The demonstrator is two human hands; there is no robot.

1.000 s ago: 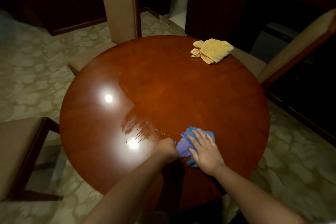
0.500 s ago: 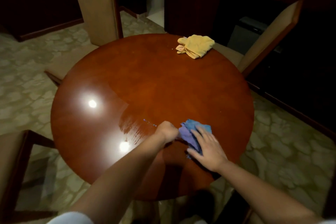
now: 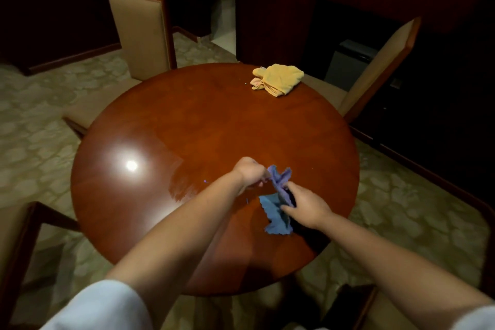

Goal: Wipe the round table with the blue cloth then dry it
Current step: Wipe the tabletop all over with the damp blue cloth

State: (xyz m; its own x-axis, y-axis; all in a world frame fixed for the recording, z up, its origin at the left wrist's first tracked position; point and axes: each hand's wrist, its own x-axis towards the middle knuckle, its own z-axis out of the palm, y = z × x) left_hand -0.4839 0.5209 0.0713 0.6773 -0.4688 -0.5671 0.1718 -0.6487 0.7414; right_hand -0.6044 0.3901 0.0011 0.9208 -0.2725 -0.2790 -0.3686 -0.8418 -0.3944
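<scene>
I see both hands over the round table [image 3: 187, 120] toward its 5 o'clock side. My left hand [image 3: 249, 170] has its grip clenched on one end of the blue cloth [image 3: 277, 206]; the right hand [image 3: 304, 205] pinches its middle, the loose end drooping onto the wood. A yellow cloth [image 3: 278, 79] lies near the rim at 1 o'clock.

Upholstered chairs are set at eleven o'clock [image 3: 139, 35], two o'clock [image 3: 375, 69] and eight o'clock [image 3: 16, 244], a dark bin [image 3: 348, 64] is seen toward one o'clock, and a patterned carpet [image 3: 417, 195] is spread beneath.
</scene>
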